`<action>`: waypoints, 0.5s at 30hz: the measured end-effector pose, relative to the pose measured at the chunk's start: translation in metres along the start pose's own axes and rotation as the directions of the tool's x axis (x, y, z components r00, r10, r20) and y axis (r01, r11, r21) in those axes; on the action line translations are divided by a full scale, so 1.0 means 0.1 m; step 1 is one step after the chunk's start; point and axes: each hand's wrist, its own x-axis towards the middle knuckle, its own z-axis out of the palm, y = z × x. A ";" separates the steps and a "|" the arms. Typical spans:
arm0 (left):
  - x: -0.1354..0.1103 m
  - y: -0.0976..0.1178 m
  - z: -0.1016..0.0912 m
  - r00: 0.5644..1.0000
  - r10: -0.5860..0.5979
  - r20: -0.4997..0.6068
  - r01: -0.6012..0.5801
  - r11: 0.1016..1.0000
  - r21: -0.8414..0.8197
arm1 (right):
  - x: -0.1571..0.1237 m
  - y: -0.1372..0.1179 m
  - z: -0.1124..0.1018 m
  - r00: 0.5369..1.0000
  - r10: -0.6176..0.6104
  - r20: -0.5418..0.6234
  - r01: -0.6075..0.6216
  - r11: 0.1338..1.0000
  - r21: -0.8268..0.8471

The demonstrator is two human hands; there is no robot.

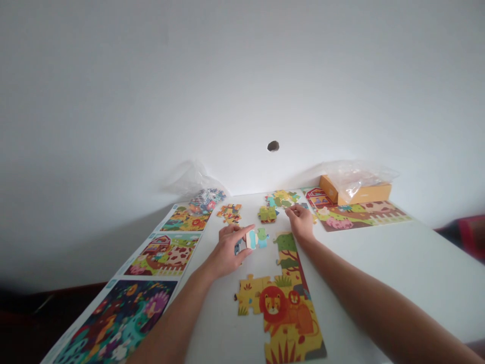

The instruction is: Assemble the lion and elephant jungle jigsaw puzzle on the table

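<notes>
My left hand (229, 247) grips a white and light-blue puzzle piece (250, 239) between thumb and index finger. Just beyond it lies a green and blue puzzle piece (262, 236). My right hand (300, 221) is closed at the near edge of a loose pile of puzzle pieces (282, 197); what its fingertips pinch is hidden. Between the hands, slightly farther off, sits a small stack of green and yellow pieces (267, 213). Nearer me is a partly joined puzzle (290, 308) with a lion, a cub and a strip of tree running up its right side.
Orange-toned pieces (229, 213) lie at the back left, beside a plastic bag of pieces (206, 198). A printed picture sheet (162, 255) runs along the left edge. At the back right, an orange box (364, 194) topped by clear plastic rests on a farm picture (359, 216).
</notes>
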 end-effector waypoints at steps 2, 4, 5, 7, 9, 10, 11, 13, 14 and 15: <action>0.00 0.01 0.00 1.000 -0.001 0.023 0.001 1.000 0.014 | -0.01 0.00 -0.03 1.000 -0.002 0.026 0.000 0.998 0.063; 0.00 0.02 0.01 0.999 0.010 0.047 -0.012 0.999 0.034 | -0.03 0.01 -0.05 0.999 -0.019 0.033 0.014 0.988 0.155; 0.00 0.02 0.01 0.998 0.021 0.062 -0.024 0.999 0.045 | -0.04 0.01 -0.06 0.999 -0.033 0.029 0.027 0.981 0.191; 0.00 0.01 0.03 0.994 0.045 0.096 -0.051 0.997 0.066 | -0.08 0.00 -0.06 0.996 -0.077 0.042 0.067 0.976 0.206; 0.00 0.00 0.04 0.991 0.060 0.116 -0.070 0.994 0.086 | -0.13 -0.03 -0.06 0.986 -0.138 0.097 0.123 0.982 0.146; 0.01 0.00 0.04 0.991 0.064 0.118 -0.075 0.993 0.095 | -0.15 -0.04 -0.07 0.976 -0.172 0.132 0.159 0.982 0.100; 0.01 0.00 0.05 0.991 0.065 0.117 -0.078 0.992 0.103 | -0.17 -0.06 -0.07 0.964 -0.207 0.169 0.201 0.978 0.053; 0.02 0.01 0.05 0.991 0.068 0.117 -0.082 0.990 0.117 | -0.21 -0.10 -0.10 0.933 -0.270 0.237 0.286 0.958 -0.037; 0.02 0.02 0.05 0.990 0.069 0.120 -0.084 0.989 0.123 | -0.22 -0.12 -0.12 0.916 -0.294 0.275 0.325 0.942 -0.077; 0.02 0.02 0.04 0.990 0.071 0.124 -0.087 0.988 0.131 | -0.23 -0.14 -0.14 0.898 -0.312 0.311 0.362 0.925 -0.117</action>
